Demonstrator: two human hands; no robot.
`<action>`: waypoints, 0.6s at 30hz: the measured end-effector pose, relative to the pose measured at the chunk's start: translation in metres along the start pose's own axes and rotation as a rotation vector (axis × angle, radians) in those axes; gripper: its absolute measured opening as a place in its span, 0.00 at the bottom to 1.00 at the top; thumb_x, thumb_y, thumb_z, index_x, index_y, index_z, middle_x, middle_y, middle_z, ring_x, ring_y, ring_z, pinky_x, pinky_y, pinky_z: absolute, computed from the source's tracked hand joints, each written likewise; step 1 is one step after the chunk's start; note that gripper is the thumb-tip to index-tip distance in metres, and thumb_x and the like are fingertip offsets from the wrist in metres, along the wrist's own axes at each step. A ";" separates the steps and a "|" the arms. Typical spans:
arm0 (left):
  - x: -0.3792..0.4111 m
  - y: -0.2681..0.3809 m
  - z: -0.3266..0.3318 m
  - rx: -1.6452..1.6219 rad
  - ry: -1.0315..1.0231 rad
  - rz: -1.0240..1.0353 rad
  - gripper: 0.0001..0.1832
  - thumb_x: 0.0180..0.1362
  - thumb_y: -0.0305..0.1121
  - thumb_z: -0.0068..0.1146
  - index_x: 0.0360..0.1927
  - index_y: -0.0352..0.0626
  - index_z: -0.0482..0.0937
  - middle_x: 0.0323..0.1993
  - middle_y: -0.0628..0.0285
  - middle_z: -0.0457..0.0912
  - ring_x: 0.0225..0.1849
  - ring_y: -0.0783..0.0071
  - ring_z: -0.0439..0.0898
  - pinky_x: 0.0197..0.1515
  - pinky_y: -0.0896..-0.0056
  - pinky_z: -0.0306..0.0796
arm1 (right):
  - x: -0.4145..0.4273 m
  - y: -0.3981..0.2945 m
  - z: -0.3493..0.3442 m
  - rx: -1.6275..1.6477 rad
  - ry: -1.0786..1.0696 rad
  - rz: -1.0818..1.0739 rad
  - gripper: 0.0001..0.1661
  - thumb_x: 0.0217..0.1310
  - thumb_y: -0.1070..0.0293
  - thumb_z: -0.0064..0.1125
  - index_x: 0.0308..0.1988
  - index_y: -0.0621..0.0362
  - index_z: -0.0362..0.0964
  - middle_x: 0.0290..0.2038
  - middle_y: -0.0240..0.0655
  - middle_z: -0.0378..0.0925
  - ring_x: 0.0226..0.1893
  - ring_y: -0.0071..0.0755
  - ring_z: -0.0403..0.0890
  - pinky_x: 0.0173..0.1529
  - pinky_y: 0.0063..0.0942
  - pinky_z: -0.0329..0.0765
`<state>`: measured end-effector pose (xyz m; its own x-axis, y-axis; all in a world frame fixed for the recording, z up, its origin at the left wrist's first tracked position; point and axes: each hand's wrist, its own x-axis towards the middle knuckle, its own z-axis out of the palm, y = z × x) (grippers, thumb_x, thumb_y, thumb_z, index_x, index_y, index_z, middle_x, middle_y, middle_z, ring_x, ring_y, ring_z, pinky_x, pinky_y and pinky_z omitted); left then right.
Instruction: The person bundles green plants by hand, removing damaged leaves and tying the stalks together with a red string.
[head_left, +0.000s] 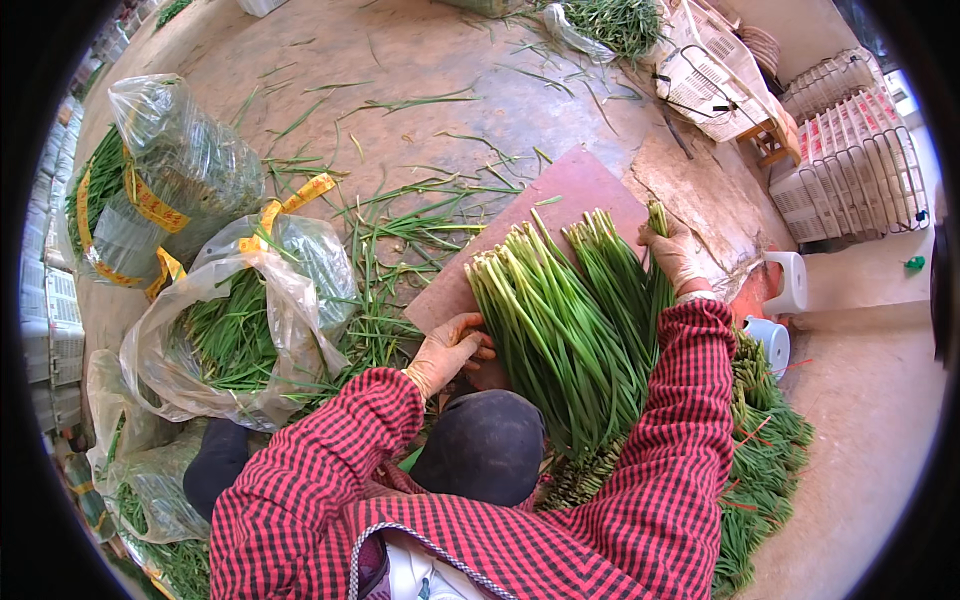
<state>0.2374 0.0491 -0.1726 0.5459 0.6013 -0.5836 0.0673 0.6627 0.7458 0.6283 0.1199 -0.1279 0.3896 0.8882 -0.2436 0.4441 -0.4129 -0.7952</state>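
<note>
A large pile of garlic chives (555, 337) lies on a flat reddish board (517, 202), its pale cut ends pointing away from me. My right hand (671, 251) grips a small bunch of chives (658, 217) at its stem end, along the right side of the pile. At the pile's left edge is my left hand (450, 351), fingers curled; whether they pinch a stalk cannot be made out. Both hands appear to wear thin gloves. My dark-clad knee (480, 446) is just in front of the board.
An opened plastic bag of greens (232, 330) stands left, with a taped, filled bag (180, 172) behind it. Loose leaves (405, 232) litter the floor. Tied chive bundles (765, 450) are heaped right, near a blue plastic stool (769, 345). White crates (855, 165) are stacked far right.
</note>
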 end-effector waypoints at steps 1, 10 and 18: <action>0.001 0.000 0.000 0.004 0.002 0.002 0.20 0.66 0.31 0.43 0.62 0.43 0.64 0.42 0.66 0.77 0.41 0.79 0.79 0.40 0.78 0.72 | -0.001 -0.001 -0.002 0.020 0.014 -0.013 0.15 0.53 0.65 0.67 0.40 0.59 0.78 0.29 0.29 0.80 0.31 0.26 0.77 0.40 0.29 0.73; 0.007 -0.011 0.001 0.014 0.023 0.089 0.23 0.66 0.30 0.46 0.63 0.42 0.62 0.44 0.65 0.76 0.43 0.77 0.78 0.41 0.77 0.72 | -0.047 -0.113 -0.017 -0.942 0.343 -0.349 0.12 0.54 0.62 0.60 0.40 0.47 0.77 0.30 0.45 0.79 0.35 0.53 0.80 0.39 0.45 0.75; 0.001 -0.012 0.004 0.085 -0.001 0.173 0.29 0.63 0.31 0.51 0.66 0.40 0.59 0.46 0.62 0.75 0.46 0.75 0.75 0.38 0.74 0.76 | -0.055 -0.084 0.106 -0.484 -0.118 -0.174 0.26 0.58 0.49 0.55 0.46 0.58 0.74 0.39 0.53 0.79 0.42 0.53 0.80 0.48 0.41 0.74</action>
<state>0.2404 0.0398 -0.1812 0.5559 0.7029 -0.4438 0.0426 0.5090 0.8597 0.4838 0.1270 -0.1066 0.1957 0.9571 -0.2136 0.8270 -0.2782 -0.4886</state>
